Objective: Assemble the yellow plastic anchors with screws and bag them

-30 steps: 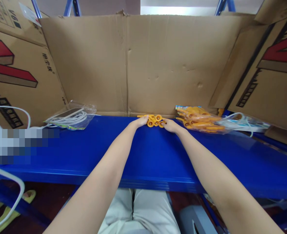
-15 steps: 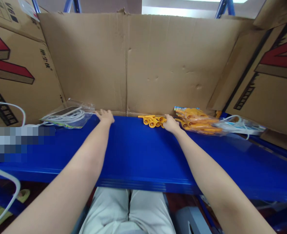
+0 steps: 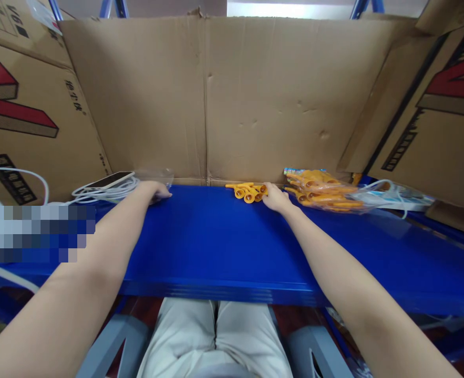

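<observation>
My left hand [image 3: 160, 191] is at the back left of the blue shelf, its fingers curled in at the edge of a clear plastic bag [image 3: 164, 176]. Part of the bag is hidden behind that hand and forearm. Right of the middle, my right hand [image 3: 276, 198] closes at the end of a small pile of orange toy blow pipes [image 3: 248, 197]. One pipe's round bowl [image 3: 264, 189] shows at its fingertips; the fingers partly cover the rest. Just beyond that hand lies a clear bag of more orange pipes [image 3: 318, 191].
Coiled white cable [image 3: 105, 190] and a flat phone-like device [image 3: 111, 180] lie at the left. Cardboard [image 3: 275, 94] walls the back, with printed boxes on both sides. A white cable [image 3: 399, 199] lies right of the bagged pipes. The blue shelf [image 3: 216, 247] ends above my knees.
My left hand has moved left and down onto the plastic bag, and its fingers have curled. The bag has shifted right beneath it. My right hand stays by the pipes, which have moved slightly.
</observation>
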Action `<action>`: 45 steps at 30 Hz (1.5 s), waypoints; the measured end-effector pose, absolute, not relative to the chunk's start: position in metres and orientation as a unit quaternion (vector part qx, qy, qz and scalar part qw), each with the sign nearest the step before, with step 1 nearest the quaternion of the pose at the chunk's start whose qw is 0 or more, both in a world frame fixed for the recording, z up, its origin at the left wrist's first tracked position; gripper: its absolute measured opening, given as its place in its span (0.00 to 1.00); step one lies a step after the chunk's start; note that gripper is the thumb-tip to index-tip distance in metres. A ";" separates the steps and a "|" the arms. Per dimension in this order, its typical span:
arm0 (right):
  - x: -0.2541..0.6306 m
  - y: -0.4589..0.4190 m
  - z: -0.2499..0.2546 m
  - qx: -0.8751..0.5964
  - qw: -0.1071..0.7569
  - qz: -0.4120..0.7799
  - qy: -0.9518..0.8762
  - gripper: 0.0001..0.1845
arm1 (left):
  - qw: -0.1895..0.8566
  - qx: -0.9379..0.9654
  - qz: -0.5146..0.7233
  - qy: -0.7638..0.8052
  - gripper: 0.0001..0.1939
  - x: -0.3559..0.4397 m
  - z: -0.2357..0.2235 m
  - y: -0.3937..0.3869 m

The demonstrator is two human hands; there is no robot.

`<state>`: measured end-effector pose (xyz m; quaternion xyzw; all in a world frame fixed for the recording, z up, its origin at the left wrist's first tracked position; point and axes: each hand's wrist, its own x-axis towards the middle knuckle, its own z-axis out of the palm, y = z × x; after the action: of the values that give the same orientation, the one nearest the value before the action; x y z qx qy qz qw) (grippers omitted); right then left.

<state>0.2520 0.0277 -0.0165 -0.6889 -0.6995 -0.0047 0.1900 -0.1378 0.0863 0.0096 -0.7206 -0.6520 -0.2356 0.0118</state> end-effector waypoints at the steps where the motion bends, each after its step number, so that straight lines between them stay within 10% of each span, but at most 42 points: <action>1: 0.252 0.028 -0.017 -0.689 0.190 -0.006 -0.700 0.27 | -0.021 -0.723 -0.112 -0.681 0.17 -0.127 0.014 0.082; 4: 0.250 0.028 -0.018 -0.688 0.187 -0.016 -0.701 0.23 | -0.062 -0.743 0.035 -0.666 0.21 -0.094 0.024 0.068; 12: 0.248 0.028 -0.020 -0.682 0.168 -0.021 -0.711 0.29 | 0.117 -0.752 -0.055 -0.646 0.17 -0.053 0.001 0.037; 20: 0.249 0.031 -0.022 -0.693 0.150 -0.045 -0.703 0.24 | 0.090 -0.789 -0.044 -0.607 0.29 -0.057 0.004 0.035; 45: 0.245 0.032 -0.022 -0.685 0.168 -0.100 -0.701 0.18 | 0.127 -0.885 -0.031 -0.446 0.24 0.000 0.010 -0.005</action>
<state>0.2447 0.0318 -0.0223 -0.6855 -0.7013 -0.1002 0.1680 -0.0004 -0.0049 0.0103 -0.8854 -0.4461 -0.0311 0.1268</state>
